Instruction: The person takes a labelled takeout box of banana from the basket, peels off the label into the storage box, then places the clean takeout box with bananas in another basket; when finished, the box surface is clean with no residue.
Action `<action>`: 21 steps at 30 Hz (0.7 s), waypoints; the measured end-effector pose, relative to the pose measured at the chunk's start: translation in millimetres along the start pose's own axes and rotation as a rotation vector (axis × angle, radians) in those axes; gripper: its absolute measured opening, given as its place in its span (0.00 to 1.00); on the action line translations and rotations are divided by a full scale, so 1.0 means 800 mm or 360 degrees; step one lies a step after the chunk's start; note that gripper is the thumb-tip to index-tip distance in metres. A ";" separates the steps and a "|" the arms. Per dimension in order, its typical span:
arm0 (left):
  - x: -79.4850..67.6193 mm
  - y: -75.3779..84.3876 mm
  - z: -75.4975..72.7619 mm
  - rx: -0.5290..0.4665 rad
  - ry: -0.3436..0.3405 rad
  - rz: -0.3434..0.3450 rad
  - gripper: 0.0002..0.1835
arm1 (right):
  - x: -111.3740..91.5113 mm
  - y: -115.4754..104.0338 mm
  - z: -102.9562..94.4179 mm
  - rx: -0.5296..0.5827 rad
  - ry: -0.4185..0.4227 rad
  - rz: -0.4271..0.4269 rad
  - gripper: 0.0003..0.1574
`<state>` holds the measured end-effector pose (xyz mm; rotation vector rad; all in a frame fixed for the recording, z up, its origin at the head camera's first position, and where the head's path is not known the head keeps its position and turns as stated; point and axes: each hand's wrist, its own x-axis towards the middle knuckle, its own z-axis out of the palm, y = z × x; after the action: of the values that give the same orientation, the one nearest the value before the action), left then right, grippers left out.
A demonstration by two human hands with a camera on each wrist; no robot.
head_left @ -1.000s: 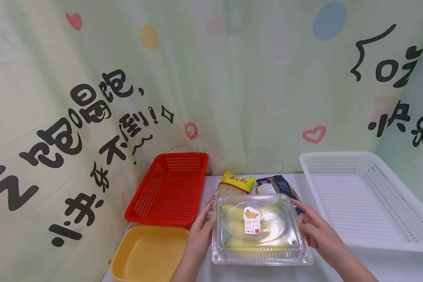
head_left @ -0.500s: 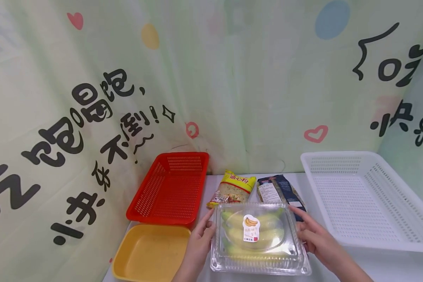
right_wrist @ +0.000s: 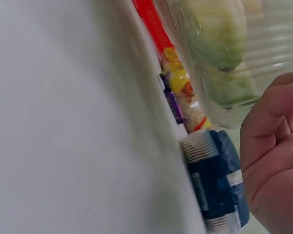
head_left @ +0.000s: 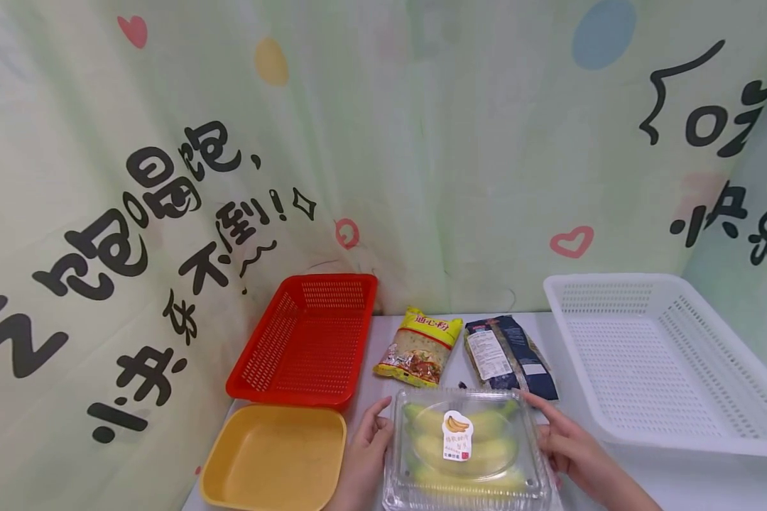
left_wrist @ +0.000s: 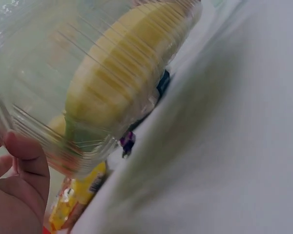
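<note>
A clear plastic clamshell box (head_left: 466,495) of yellow-green bananas (head_left: 500,450) is at the lower middle of the head view, with a banana sticker (head_left: 457,435) on its lid. My left hand (head_left: 366,453) grips the box's left side, and my right hand (head_left: 570,446) grips its right side with the index finger along the far corner. Both wrist views show the box raised off the white tabletop. In the left wrist view my left thumb (left_wrist: 27,146) presses the plastic wall. Behind the box lie a yellow bag of macaroni (head_left: 420,346) and a dark blue packet (head_left: 511,358).
To the left stand a red perforated basket (head_left: 361,355) and, nearer, a yellow basin (head_left: 214,461). A large white perforated basket (head_left: 588,383) stands at right. A small purple packet (right_wrist: 174,105) lies by the macaroni bag. A printed curtain (head_left: 447,177) hangs behind the table.
Both hands have brought the banana box down and nearer the person. The macaroni bag and the dark blue packet, partly covered before, are now in fuller view.
</note>
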<state>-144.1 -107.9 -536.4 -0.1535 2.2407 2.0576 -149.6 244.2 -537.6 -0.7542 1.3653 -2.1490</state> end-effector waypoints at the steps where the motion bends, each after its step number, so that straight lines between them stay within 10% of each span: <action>1: 0.000 -0.003 0.001 -0.0018 -0.0002 -0.0026 0.24 | 0.000 0.003 -0.001 -0.0001 -0.0006 -0.0009 0.43; 21: 0.007 -0.035 0.006 -0.0274 -0.0102 -0.0167 0.27 | -0.009 0.038 -0.020 -0.0031 -0.0018 -0.0031 0.42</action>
<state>-145.5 -105.6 -564.9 -0.2092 1.9742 2.1646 -151.8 247.6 -572.2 -0.7891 1.3807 -2.1458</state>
